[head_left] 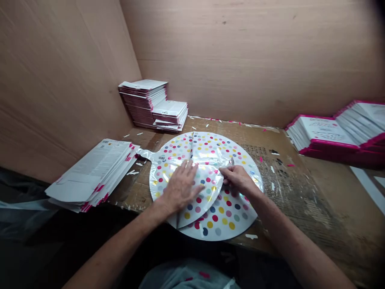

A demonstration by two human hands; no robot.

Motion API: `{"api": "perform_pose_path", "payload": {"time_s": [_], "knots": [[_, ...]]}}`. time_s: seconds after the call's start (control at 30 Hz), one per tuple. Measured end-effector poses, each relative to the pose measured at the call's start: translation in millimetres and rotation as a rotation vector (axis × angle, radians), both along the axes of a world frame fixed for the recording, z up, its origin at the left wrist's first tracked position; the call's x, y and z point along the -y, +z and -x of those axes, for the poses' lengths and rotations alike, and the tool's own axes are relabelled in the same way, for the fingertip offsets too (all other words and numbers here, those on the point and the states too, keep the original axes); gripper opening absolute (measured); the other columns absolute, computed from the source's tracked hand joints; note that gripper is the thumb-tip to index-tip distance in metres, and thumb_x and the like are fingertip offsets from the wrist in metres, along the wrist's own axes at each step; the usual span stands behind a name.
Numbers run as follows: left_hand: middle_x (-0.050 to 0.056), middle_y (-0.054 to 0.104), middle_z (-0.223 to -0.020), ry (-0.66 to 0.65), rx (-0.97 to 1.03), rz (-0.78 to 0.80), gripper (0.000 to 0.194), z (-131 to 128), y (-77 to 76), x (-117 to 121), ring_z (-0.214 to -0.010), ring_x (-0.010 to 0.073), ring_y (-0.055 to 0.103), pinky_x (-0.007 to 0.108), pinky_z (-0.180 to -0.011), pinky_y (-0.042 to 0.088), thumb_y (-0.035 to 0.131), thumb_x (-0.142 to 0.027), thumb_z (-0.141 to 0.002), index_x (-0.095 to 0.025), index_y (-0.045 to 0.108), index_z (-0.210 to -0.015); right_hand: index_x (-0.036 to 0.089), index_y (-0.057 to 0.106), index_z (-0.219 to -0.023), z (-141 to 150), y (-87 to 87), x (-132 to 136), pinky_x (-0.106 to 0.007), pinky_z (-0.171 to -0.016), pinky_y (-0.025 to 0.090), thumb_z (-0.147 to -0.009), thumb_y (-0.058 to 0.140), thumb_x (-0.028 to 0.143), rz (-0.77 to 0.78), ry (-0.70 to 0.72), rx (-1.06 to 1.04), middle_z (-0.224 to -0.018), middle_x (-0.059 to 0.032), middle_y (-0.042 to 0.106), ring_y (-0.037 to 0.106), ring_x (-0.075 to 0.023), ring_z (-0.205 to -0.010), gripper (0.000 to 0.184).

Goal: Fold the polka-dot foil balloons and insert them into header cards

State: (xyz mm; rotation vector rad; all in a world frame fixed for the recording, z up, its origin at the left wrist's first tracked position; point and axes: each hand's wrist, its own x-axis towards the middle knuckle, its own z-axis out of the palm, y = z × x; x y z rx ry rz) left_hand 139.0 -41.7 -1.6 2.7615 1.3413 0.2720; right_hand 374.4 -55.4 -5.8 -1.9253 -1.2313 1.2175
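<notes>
A flat, uninflated foil balloon (222,220), white with coloured dots, lies in front of me on the cardboard-topped table, with a narrow clear tail (146,153) sticking out to the left. On top of it is a half-round dotted layer with a crease down its left side; whether this is a fold or a second balloon I cannot tell. My left hand (181,182) rests flat on this layer, fingers stretched out. Thumb and fingers of my right hand (237,178) pinch the layer's right edge, near a shiny clear strip. The fingertips are partly hidden.
Stacks of white and pink printed cards (150,104) stand at the back left. More printed cards (93,172) lie fanned at the table's left edge. Pink-edged packs (327,130) sit at the right. Paper scraps dot the table (288,200). Tall board walls (240,56) enclose the back and left.
</notes>
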Motion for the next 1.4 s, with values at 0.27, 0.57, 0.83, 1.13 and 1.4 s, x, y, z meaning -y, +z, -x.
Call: {"api": "perform_pose_path", "payload": {"time_s": [0.27, 0.57, 0.83, 1.13, 1.4], "knots": [[0.021, 0.029, -0.159, -0.055, 0.067, 0.047, 0.076, -70, -39.6, 43, -0.149, 0.0399, 0.019, 0.065, -0.116, 0.021, 0.038, -0.064, -0.094, -0.012, 0.037, -0.149, 0.017, 0.069, -0.107, -9, 5.8, 20, -0.034, -0.088, 0.048, -0.098, 0.045, 0.044, -0.709, 0.271, 0.81, -0.111, -0.0127, 0.071, 0.065, -0.0247, -0.103, 0.037], [0.018, 0.063, -0.123, 0.281, 0.341, 0.108, 0.021, 4, -19.9, 86, -0.13, 0.0399, 0.048, 0.057, -0.103, 0.045, 0.057, -0.035, -0.086, -0.018, 0.059, -0.073, 0.013, 0.058, -0.13, -39, -43.7, 0, -0.05, -0.106, 0.041, -0.099, 0.044, 0.04, -0.668, 0.48, 0.85, -0.14, -0.0182, 0.055, 0.047, -0.0316, -0.132, 0.043], [0.0, 0.059, -0.064, 0.348, 1.097, 1.291, 0.036, -25, 77.5, 55, -0.052, 0.01, 0.05, 0.021, -0.047, 0.037, 0.066, -0.052, -0.074, -0.016, 0.063, -0.075, 0.016, 0.026, -0.155, 4, 0.4, 104, -0.055, -0.109, 0.042, -0.09, 0.058, 0.055, -1.149, 0.358, 0.547, -0.146, -0.0182, 0.048, 0.046, -0.034, -0.136, 0.083], [0.013, 0.062, -0.134, -0.106, 0.616, 0.226, 0.072, -11, 47.0, -16, -0.128, 0.0302, 0.052, 0.044, -0.109, 0.04, 0.034, -0.075, -0.088, -0.017, 0.065, -0.118, 0.02, 0.058, -0.136, -31, -27.6, 107, -0.04, -0.101, 0.052, -0.093, 0.05, 0.016, -1.092, 0.353, 0.658, -0.129, -0.0133, 0.066, 0.061, -0.0249, -0.121, 0.043], [0.007, 0.073, -0.111, -0.107, 0.504, 0.576, 0.066, -3, -4.1, -48, -0.106, 0.0264, 0.064, 0.036, -0.096, 0.047, 0.032, -0.072, -0.089, -0.023, 0.07, -0.112, 0.015, 0.073, -0.069, -59, 83.9, -34, -0.025, -0.048, 0.046, -0.081, 0.057, 0.03, -0.229, 0.491, 0.442, -0.061, -0.0028, 0.068, 0.063, -0.0187, -0.056, 0.025]]}}
